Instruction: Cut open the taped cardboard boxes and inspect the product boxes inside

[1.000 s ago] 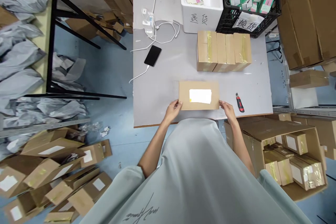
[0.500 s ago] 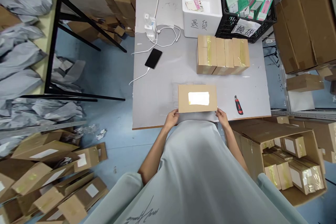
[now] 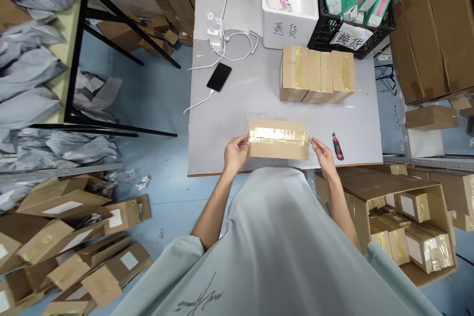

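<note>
Between my two hands is a brown cardboard box [image 3: 278, 150], with shiny clear tape along its upward side, near the front edge of the grey table [image 3: 218, 150]. My left hand [image 3: 236, 154] grips its left end with fingers and thumb. At the right end, my right hand [image 3: 323, 153] pinches the box by its edge. A red and black utility knife [image 3: 337, 147] lies on the table just right of my right hand. Farther back, several taped cardboard boxes [image 3: 316, 76] stand side by side in a row.
A black phone [image 3: 219, 77] on a white cable lies left, below a power strip [image 3: 215, 34]. At the back stand a white bin [image 3: 289, 34] and a black crate [image 3: 333, 34] of green boxes. A large open carton [image 3: 355, 190] stands right; cartons [image 3: 107, 286] litter the floor left.
The box has been turned over: its white label faced up before, and now the taped side does. Both hands have moved slightly up along its ends.
</note>
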A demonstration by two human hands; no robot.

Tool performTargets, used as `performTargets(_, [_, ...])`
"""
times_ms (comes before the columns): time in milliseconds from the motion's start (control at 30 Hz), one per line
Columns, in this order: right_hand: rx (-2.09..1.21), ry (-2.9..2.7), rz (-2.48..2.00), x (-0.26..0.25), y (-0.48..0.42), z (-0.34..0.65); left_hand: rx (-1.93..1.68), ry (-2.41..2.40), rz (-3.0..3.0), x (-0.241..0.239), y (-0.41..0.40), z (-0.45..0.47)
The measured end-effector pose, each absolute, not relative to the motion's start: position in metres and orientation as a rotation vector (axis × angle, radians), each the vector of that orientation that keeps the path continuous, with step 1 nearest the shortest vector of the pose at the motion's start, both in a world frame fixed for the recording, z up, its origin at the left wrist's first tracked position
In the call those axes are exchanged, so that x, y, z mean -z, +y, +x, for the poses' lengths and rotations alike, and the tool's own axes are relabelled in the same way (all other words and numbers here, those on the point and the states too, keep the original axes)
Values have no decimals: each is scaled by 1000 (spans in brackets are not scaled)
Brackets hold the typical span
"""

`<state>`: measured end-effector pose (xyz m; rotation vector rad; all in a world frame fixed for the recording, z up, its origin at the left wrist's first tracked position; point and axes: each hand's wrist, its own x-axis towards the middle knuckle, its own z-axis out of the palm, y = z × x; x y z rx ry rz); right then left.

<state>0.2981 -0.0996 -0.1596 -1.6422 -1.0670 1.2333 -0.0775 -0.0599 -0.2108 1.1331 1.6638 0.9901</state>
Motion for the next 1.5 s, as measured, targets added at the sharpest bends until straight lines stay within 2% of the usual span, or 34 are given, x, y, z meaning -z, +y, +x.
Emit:
performTargets(200, [-1278, -1081, -1710, 177, -102, 283, -897, 1675, 1006, 221, -71, -78])
performTargets(367, [-1055, -1353, -1754, 178, -130, 259, -956, 1626, 876, 236, -83, -79])
performTargets(533, [-1056, -1633, -1796, 182, -143, 235, -902, 1624, 654, 259, -66, -77])
performTargets(767, [-867, -1554, -1959, 197, -136, 244, -703, 1525, 627, 276, -49, -51])
performTargets(967, [-882, -1455, -1960, 157, -137, 287, -743, 1389, 638, 257, -61, -28])
performTargets(1133, [-918, -1449, -1869, 117, -132, 259, -802, 1348, 635, 236, -68, -17])
performTargets(1300, [-759, -1433, -1902, 102, -114, 232, -903, 1358, 644, 200, -71, -18])
performTargets(1500, [-883, -1338, -1918, 96, -101, 233, -1071, 1483, 856, 142, -71, -38])
